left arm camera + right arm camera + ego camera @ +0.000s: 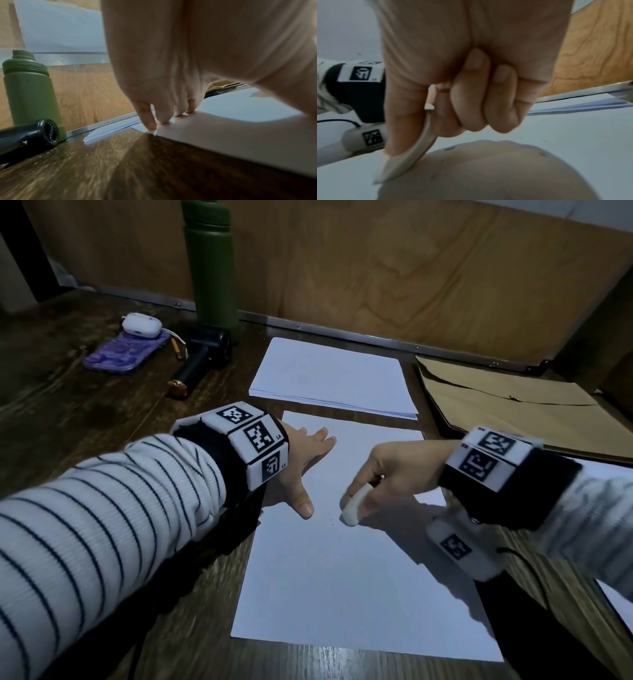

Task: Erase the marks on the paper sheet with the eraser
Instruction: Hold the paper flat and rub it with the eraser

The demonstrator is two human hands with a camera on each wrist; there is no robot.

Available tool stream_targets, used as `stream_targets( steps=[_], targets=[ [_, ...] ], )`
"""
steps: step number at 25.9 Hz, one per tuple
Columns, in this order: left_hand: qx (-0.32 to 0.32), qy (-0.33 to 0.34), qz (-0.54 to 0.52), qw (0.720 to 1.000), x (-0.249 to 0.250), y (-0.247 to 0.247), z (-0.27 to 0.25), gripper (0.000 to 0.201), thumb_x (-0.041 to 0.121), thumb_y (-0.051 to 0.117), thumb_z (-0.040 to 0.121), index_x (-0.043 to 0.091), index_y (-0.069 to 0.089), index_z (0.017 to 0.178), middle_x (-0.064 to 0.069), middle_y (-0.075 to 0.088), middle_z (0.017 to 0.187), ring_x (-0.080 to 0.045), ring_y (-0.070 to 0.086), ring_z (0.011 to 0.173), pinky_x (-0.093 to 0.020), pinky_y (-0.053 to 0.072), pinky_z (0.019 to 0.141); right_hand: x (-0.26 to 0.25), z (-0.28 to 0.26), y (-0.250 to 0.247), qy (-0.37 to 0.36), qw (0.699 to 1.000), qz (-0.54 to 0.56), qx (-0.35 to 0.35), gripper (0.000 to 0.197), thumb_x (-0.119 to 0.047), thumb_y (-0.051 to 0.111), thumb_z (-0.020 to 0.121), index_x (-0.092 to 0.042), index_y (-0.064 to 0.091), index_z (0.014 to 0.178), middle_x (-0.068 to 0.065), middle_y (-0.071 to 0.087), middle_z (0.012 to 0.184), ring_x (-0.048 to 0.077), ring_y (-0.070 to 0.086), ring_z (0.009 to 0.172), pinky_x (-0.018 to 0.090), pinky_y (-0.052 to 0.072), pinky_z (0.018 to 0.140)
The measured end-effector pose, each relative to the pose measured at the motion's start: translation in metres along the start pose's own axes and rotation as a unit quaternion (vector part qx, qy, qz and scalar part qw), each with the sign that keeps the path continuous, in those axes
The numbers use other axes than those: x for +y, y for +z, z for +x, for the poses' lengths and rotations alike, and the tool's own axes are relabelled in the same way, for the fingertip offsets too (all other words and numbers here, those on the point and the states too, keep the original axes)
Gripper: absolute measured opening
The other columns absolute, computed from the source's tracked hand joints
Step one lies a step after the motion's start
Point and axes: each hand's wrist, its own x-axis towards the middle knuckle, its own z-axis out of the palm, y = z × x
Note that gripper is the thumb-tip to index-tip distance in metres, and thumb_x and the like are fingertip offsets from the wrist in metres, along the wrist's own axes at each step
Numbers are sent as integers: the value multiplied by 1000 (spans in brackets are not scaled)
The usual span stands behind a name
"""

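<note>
Paper sheet lies at table centre, nearest the viewer. Left hand rests flat on its upper left part; right hand to the right holds the eraser tip-down on the sheet. Paper stack just behind the sheet. Envelope right of the stack. Bottle behind left, handheld fan before it; phone further left, earbud case on it.
</note>
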Motion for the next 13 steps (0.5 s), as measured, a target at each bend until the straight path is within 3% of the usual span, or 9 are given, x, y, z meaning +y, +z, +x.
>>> stream_targets(
  steps=[2,4,6,8,10,13],
  targets=[
    [4,10,-13,1000,1,-1,-2,125,52,75,69,26,-18,149,4,-19,158,-20,-9,147,-45,6,117,-5,16,-8,0,996,-14,89,19,-40,67,80,-32,75,95,-18,71,73,-4,61,71,18,48,78],
    [6,16,-28,999,2,-1,-2,124,49,76,70,28,-18,149,2,-18,158,-23,-9,147,-46,6,117,-10,25,-12,-3,988,-52,148,21,-44,62,83,-33,75,97,-14,53,48,0,48,51,14,40,60],
    [8,9,-12,1000,1,-1,-2,125,53,74,68,25,-17,149,3,-18,158,-21,-9,147,-45,6,117,-4,15,-9,-9,992,-68,110,22,-46,60,85,-34,74,96,-12,60,57,0,50,56,12,41,61],
    [7,4,-3,1000,-2,1,0,126,57,72,67,23,-17,149,5,-20,157,-20,-9,147,-43,6,118,2,-4,-2,8,999,-33,12,23,-41,63,83,-31,74,100,-12,74,87,-3,61,77,16,48,81],
    [4,7,-3,1000,-2,2,2,126,58,72,67,23,-18,149,5,-21,157,-20,-9,147,-42,5,118,3,-10,1,14,999,-6,-29,20,-37,68,80,-31,74,98,-16,74,99,-2,65,91,21,48,93],
    [10,12,-13,1000,0,0,-1,125,54,74,68,25,-16,150,4,-19,158,-21,-8,147,-44,5,117,-6,12,-9,-9,996,-37,76,17,-34,66,82,-33,75,97,-12,74,94,4,63,87,23,49,89]
  ],
)
